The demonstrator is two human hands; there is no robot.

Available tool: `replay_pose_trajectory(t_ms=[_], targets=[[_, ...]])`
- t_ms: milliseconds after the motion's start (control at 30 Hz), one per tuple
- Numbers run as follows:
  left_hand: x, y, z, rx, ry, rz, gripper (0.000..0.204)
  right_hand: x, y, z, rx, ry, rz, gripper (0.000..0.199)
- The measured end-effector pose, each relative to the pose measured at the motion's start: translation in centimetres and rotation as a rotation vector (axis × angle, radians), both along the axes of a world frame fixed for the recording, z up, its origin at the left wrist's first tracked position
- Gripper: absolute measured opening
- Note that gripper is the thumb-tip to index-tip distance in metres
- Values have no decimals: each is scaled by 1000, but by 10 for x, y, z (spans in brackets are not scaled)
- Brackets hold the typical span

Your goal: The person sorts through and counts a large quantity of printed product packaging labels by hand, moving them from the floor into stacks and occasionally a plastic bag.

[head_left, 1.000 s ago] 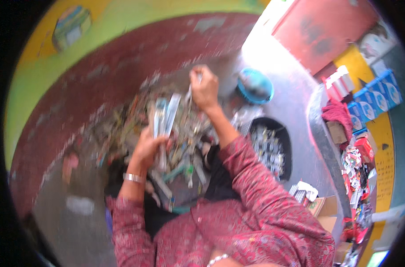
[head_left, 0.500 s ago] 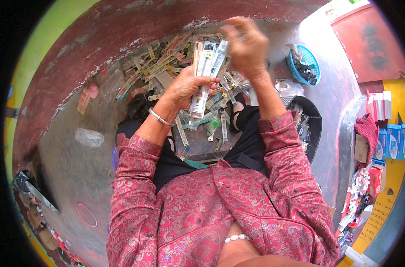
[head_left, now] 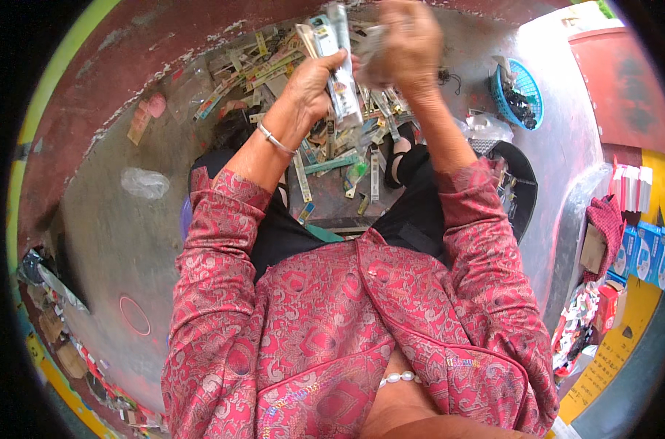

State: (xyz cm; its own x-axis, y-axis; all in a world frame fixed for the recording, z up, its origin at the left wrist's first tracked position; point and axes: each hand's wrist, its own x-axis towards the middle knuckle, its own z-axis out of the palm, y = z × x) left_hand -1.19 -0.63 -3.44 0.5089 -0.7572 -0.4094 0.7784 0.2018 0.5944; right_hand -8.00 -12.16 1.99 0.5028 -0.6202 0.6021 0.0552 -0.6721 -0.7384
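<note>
Left hand [head_left: 309, 85] grips glossy packets [head_left: 345, 94]; long, slim.

Pale silvery-white packets [head_left: 343, 91], red-and-silver paisley jacket [head_left: 318, 314], black trousers [head_left: 413, 194], blue basket [head_left: 524, 75]

1. Bright overall, with clear colour and crisp pattern on the red jacket [head_left: 310, 314]
2. Strongest light at the upper right, where the floor [head_left: 544, 44] burns out to white; a paler sheen runs down its right side
3. Toward the left the floor is duller and greyer, darkening near the rim
4. The right hand [head_left: 409, 51] is smeared by blur, its fingers hard to separate
5. The slim packets [head_left: 341, 91] nearby look slightly soft
6. Fisheye distortion bends the maroon wall [head_left: 171, 36] into an arc; black fills the corners
</note>
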Motion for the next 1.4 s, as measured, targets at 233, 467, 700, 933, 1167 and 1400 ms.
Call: replay_pose_trajectory(t_ms=[233, 467, 700, 933, 1167, 1400], targets=[[45, 10, -2, -104, 193, 381, 12, -26, 45, -22, -180, 352, 494, 19], [45, 15, 19, -355, 64, 205, 27, -32, -18, 4, 893, 532, 554, 40], [17, 10, 26, -383, -77, -25, 36, -26, 22, 6, 694, 687, 945, 28], [21, 16, 43, -537, -84, -242, 51, -38, 12, 12, 1060, 643, 928, 26], [15, 15, 50, -662, 97, -207, 54, -35, 18, 12, 1256, 468, 1169, 23], [17, 13, 22, -604, 136, -246, 43, -35, 28, 3, 1107, 671, 1031, 32]])
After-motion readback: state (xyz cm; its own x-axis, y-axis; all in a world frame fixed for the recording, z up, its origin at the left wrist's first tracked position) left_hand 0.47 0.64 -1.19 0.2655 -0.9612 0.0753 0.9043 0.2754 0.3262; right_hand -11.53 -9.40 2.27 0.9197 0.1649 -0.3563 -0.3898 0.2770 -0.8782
